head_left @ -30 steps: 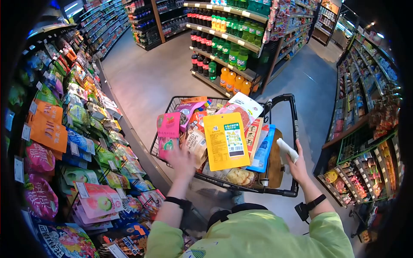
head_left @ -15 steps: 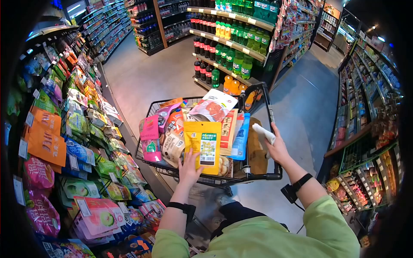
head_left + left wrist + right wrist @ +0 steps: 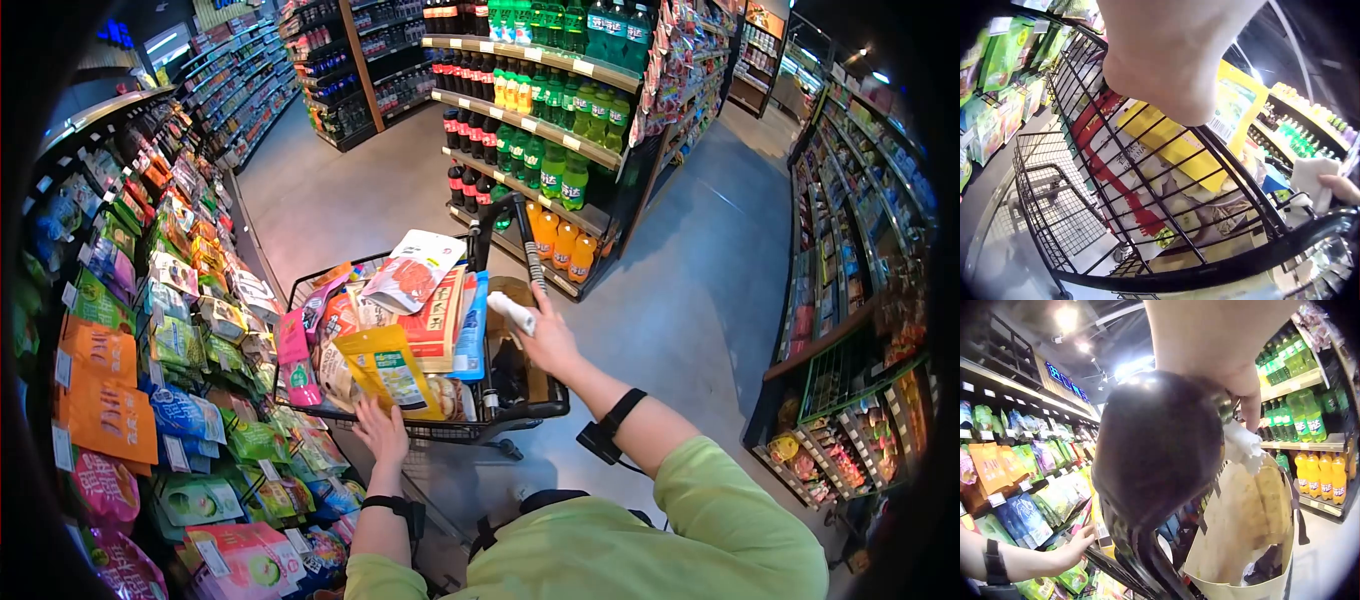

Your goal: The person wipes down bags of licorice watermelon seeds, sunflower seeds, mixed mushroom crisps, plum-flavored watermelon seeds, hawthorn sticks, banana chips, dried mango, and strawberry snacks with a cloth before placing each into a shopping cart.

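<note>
My left hand (image 3: 382, 432) lies at the near rim of the shopping cart (image 3: 470, 432), fingers spread and fairly straight. Right above its fingertips a yellow pouch (image 3: 392, 372) leans tilted on the other goods. At the cart's handle (image 3: 527, 240), my right hand (image 3: 552, 342) grips the bar along with a folded white tissue (image 3: 512, 311). Beside the yellow pouch lie a white pouch with a red picture (image 3: 414, 272), a blue pack (image 3: 470, 335) and a pink pouch (image 3: 293, 340). Through the wire, a red and white bag (image 3: 1129, 169) shows in the left wrist view.
A paper bag (image 3: 1241, 531) hangs open by the handle. Hanging snack pouches (image 3: 105, 400) line the left side close to the cart. Ahead stands a drinks shelf (image 3: 540, 125) with several rows of bottles. More shelves (image 3: 850, 260) run along the right; grey floor (image 3: 690, 300) lies between.
The cart has swung leftward toward the snack shelf, its handle with it. My left hand came down onto the yellow pouch, then slid to the near rim; the pouch now tilts.
</note>
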A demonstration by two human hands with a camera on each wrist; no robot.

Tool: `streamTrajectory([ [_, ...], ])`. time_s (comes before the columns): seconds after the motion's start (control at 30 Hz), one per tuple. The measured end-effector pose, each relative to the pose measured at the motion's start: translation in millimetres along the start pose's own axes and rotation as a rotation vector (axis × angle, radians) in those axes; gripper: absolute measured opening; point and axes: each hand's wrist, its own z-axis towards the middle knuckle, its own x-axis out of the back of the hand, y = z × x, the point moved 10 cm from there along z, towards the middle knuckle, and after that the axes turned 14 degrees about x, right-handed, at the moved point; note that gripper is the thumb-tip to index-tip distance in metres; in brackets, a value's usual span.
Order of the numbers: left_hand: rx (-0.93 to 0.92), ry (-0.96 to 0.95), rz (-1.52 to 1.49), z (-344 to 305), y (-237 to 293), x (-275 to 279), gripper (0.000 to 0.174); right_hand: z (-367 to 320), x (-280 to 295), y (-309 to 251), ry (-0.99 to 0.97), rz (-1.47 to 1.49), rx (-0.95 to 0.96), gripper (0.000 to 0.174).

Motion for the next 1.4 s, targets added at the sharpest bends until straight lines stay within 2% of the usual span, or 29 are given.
streamTrajectory([
  [0.03,0.06,-0.094,0.053,8,-5,-7,0.065,11,-6,-3,0.003,-0.001,0.004,0.034],
  [0.17,0.126,-0.051,0.12,44,-17,-5,0.073,54,-32,-17,-0.018,0.047,0.027,0.033],
  [0.27,0.179,-0.17,0.141,70,-17,2,0.072,84,-51,-27,-0.072,0.028,0.004,0.032],
  [0.47,0.164,-0.19,0.127,133,-14,-15,0.076,138,-65,-21,0.011,0.036,0.032,0.03],
  [0.57,0.171,-0.209,0.143,164,-11,-17,0.077,159,-71,-28,-0.023,0.026,-0.012,0.03],
  [0.7,0.138,-0.194,0.125,206,-12,-15,0.075,190,-92,-34,-0.027,-0.044,-0.033,0.03],
  [1.13,0.14,-0.174,0.091,339,-17,-12,0.073,289,-146,-60,-0.022,0.008,-0.112,0.03],
  [1.2,0.159,-0.171,0.104,357,-19,-11,0.073,305,-155,-65,-0.016,-0.028,-0.087,0.032],
  [1.23,0.176,-0.189,0.1,364,-18,-9,0.073,316,-159,-69,0.025,-0.113,-0.014,0.032],
  [1.33,0.211,-0.2,0.103,383,-20,-11,0.071,332,-167,-78,0.064,-0.196,0.069,0.042],
  [1.4,0.24,-0.206,0.104,391,-20,-15,0.069,347,-179,-84,0.017,-0.205,0.118,0.049],
])
